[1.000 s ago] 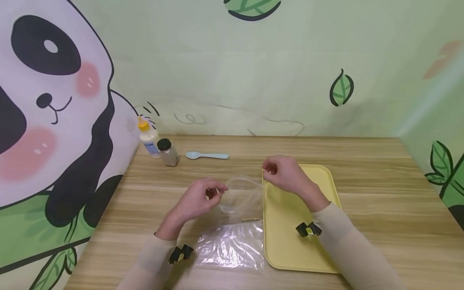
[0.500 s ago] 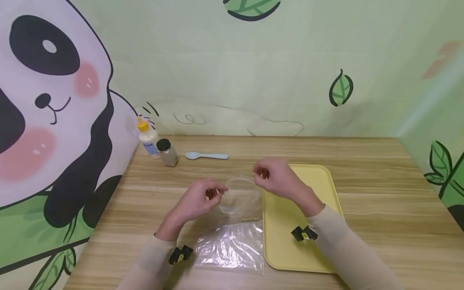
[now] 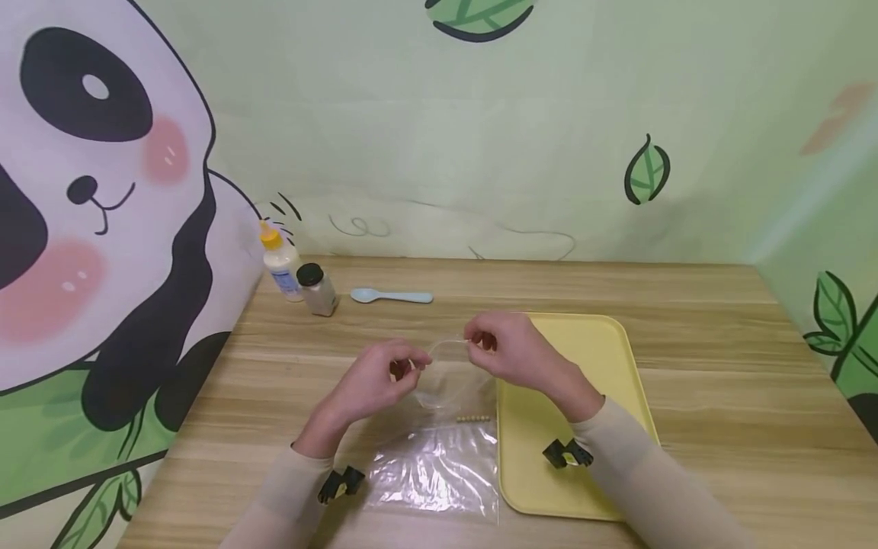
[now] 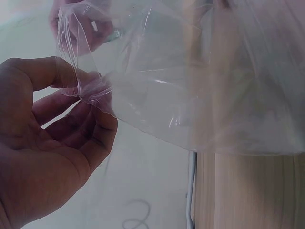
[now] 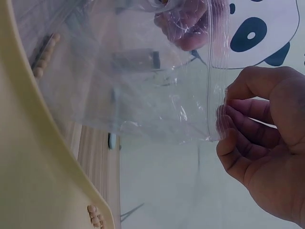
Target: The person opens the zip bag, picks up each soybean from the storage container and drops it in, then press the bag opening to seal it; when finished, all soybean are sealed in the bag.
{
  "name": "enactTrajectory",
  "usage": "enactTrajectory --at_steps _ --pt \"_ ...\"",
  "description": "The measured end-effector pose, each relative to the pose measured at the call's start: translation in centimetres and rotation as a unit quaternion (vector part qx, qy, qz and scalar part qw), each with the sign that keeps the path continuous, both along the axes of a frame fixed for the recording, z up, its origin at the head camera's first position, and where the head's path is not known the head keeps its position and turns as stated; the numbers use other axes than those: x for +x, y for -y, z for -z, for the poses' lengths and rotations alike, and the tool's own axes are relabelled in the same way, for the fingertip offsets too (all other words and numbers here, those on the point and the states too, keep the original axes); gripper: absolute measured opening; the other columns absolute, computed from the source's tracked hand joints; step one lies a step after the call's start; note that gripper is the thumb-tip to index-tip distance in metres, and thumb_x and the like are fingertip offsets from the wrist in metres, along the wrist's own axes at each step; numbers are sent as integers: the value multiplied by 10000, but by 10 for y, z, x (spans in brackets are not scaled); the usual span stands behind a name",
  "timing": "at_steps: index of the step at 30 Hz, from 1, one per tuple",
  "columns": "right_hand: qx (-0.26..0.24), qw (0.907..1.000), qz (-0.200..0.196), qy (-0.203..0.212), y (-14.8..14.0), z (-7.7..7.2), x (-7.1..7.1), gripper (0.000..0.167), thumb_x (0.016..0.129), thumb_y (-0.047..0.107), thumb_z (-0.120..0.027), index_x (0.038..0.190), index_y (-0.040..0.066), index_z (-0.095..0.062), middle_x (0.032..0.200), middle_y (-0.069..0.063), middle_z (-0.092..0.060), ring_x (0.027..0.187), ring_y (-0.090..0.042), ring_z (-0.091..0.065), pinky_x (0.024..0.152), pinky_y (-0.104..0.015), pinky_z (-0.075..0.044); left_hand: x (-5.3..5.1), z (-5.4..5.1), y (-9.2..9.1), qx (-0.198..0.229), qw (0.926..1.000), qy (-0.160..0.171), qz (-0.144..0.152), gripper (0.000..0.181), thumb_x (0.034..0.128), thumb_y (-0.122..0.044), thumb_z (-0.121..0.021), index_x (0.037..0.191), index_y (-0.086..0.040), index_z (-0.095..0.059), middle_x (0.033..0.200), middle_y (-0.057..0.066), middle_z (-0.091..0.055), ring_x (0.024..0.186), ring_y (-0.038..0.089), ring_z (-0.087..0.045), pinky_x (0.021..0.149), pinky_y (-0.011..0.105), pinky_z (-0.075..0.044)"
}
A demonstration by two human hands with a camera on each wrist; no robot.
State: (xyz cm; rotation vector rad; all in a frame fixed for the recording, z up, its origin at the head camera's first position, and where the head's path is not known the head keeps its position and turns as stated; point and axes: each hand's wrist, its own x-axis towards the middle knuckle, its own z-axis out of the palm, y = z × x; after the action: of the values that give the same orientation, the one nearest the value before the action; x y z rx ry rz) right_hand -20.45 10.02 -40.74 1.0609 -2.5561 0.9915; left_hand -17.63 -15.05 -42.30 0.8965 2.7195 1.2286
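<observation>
A clear plastic zip bag point(image 3: 439, 465) stands with its top raised between both hands, its lower part lying creased on the table. My left hand point(image 3: 377, 381) pinches the left end of its rim between thumb and fingers. With thumb and fingertips, my right hand point(image 3: 514, 347) pinches the rim's other end, and the right wrist view shows the zip strip point(image 5: 212, 71) running there. Between the hands the rim bows in a loop. A short row of beige beads point(image 3: 473, 418) shows at the bag; I cannot tell whether it is inside or behind the plastic.
Under my right forearm lies a yellow tray point(image 3: 535, 473), with a small cluster of beads point(image 5: 95, 217) by its edge. Farther back are a light blue spoon point(image 3: 394, 296), a black-capped jar point(image 3: 318, 293) and a yellow-topped bottle point(image 3: 280, 263). Behind the table rises a wall.
My right hand has come left and slightly down, closer to the left hand, and the span of bag rim between them has shortened. The left hand has stayed nearly still.
</observation>
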Motion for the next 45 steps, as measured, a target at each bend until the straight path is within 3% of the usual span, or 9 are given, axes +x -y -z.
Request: enactTrajectory --at_steps 11,21,32,45 --pt "131 9995 -268 63 10 0 6 97 812 63 -631 884 72 -696 779 26 -649 689 -101 -586 621 -202 -522 0 1 1 -26 10000 -43 -7 229 820 21 -640 1037 -7 -710 952 129 -705 744 109 -594 667 220 -553" --pt "372 9974 -575 -225 12 2 10 66 837 118 -683 900 100 -690 805 23 -662 721 -89 -592 651 -180 -514 1 1 0 -47 10000 0 -2 225 825 16 -642 1038 -10 -711 957 107 -706 745 104 -595 676 227 -557" --pt "253 9987 -419 -148 5 4 10 103 858 119 -667 942 77 -711 844 13 -685 729 -108 -602 659 -219 -536 1 1 0 -63 10000 -23 11 223 826 17 -636 1034 -12 -712 959 112 -707 742 109 -599 677 218 -556" --pt "-95 9995 -138 -258 -16 9 -3 133 862 86 -663 981 46 -705 864 -21 -710 742 -121 -621 663 -271 -559 2 -1 -1 -19 10000 8 -8 224 821 28 -631 1028 -1 -710 944 132 -707 736 122 -600 666 221 -555"
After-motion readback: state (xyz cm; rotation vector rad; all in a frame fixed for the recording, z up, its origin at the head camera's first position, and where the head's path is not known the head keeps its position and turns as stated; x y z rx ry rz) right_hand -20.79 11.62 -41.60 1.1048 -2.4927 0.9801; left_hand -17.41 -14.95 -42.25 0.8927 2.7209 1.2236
